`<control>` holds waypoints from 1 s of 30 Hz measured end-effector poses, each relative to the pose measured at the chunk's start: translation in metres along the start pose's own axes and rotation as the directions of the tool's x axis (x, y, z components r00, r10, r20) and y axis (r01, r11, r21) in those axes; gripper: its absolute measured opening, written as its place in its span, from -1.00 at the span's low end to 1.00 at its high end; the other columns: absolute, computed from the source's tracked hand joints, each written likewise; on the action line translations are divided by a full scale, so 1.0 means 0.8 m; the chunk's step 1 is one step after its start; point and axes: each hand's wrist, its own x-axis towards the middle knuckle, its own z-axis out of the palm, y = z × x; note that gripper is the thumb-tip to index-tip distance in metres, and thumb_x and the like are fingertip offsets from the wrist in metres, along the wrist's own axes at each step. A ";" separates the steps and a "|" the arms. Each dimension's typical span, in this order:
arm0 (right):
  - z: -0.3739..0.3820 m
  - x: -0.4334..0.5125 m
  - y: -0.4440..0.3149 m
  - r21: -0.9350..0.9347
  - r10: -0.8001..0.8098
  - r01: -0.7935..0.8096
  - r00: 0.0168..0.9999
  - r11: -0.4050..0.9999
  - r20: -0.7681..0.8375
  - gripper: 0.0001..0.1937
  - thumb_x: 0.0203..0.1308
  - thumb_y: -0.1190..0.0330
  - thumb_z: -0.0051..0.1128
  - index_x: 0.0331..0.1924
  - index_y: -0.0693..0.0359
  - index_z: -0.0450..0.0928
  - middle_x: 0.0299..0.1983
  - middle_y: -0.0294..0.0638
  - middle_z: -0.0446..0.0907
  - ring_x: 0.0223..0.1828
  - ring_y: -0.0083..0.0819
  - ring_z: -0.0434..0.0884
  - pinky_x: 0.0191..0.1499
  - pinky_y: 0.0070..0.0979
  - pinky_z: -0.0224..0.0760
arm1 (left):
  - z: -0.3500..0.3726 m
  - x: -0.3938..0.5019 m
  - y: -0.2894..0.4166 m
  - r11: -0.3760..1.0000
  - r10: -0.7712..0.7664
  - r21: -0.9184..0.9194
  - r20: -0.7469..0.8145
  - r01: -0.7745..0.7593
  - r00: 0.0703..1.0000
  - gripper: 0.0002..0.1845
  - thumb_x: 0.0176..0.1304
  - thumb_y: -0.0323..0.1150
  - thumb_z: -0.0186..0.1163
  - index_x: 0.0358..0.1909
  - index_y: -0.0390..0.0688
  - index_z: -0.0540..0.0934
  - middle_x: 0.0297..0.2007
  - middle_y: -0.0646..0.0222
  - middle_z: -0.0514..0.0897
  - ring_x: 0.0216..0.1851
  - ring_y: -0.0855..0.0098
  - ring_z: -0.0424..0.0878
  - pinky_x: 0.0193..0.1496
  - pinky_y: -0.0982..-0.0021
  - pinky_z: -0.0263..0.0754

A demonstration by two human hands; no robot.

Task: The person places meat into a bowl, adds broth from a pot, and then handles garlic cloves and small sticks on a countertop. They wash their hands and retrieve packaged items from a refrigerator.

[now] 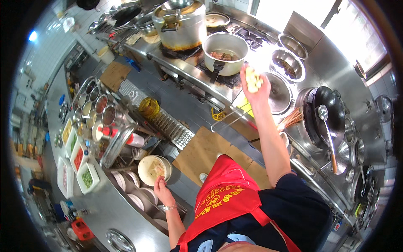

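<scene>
My right hand [258, 86] is raised beside an aluminum pot [233, 67], palm up, cupping a heap of pale yellow pieces [253, 80], possibly garlic or ginger. Chunks of brownish meat [224, 56] lie at the bottom of that pot, which stands on the stove. My left hand [163, 190], with a metal-band watch on the wrist, hangs low at the near rim of a cream plastic bucket [143, 171] holding some pale scraps. Its fingers are partly curled; whether they hold anything is unclear.
A large lidded pot [185, 31] stands left of the meat pot. Steel bowls [296, 47], a bamboo brush [291, 119] and a black wok with a ladle [327, 116] are at the right. Seasoning containers and white trays of chopped food [88, 179] line the left counter.
</scene>
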 end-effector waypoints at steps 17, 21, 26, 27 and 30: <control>-0.110 0.486 -0.053 -0.829 0.215 -0.526 0.846 0.189 -0.488 -0.70 0.38 0.19 -0.07 -0.02 0.17 0.55 -0.02 -0.20 0.56 0.07 -0.29 0.51 0.13 0.02 0.38 | 0.196 0.134 0.027 0.953 -0.294 0.010 -0.206 0.302 0.933 -0.80 0.32 -0.44 0.06 -0.09 -0.25 0.58 -0.21 0.34 0.67 -0.26 0.55 0.56 -0.25 0.55 0.40; -0.087 0.521 -0.066 -0.851 0.183 -0.524 0.841 0.040 -0.509 -0.69 0.29 0.24 0.01 0.04 0.14 0.54 -0.03 -0.24 0.54 0.11 -0.36 0.47 0.13 -0.09 0.36 | 0.209 0.144 0.033 0.944 -0.319 0.020 -0.209 0.330 0.925 -0.78 0.31 -0.45 0.06 -0.07 -0.25 0.57 -0.21 0.34 0.66 -0.27 0.55 0.55 -0.23 0.55 0.39; -0.032 0.516 -0.085 -0.994 0.221 -0.105 0.969 -0.032 -0.109 -0.71 0.22 0.22 0.14 -0.10 0.24 0.54 -0.21 -0.31 0.56 -0.07 -0.39 0.57 0.04 -0.29 0.47 | 0.216 0.146 0.043 0.937 -0.334 0.029 -0.228 0.349 0.915 -0.77 0.30 -0.46 0.06 -0.04 -0.26 0.56 -0.21 0.35 0.65 -0.26 0.55 0.55 -0.21 0.53 0.38; -0.026 0.510 -0.085 -0.985 0.212 -0.129 0.972 0.118 -0.102 -0.70 0.22 0.22 0.13 -0.09 0.26 0.54 -0.19 -0.26 0.57 -0.08 -0.38 0.59 0.02 -0.32 0.49 | 0.217 0.144 0.044 0.936 -0.336 0.023 -0.232 0.351 0.913 -0.76 0.29 -0.46 0.06 -0.04 -0.25 0.55 -0.21 0.35 0.65 -0.25 0.55 0.55 -0.20 0.52 0.38; -0.033 0.494 -0.071 -0.892 0.357 0.284 0.921 -0.352 0.152 -0.65 0.21 0.24 0.10 -0.02 0.31 0.52 -0.13 -0.03 0.59 -0.16 -0.26 0.64 -0.04 -0.40 0.55 | 0.217 0.138 0.047 0.936 -0.338 0.021 -0.217 0.351 0.916 -0.76 0.29 -0.45 0.07 -0.03 -0.24 0.55 -0.20 0.34 0.65 -0.24 0.53 0.55 -0.19 0.50 0.39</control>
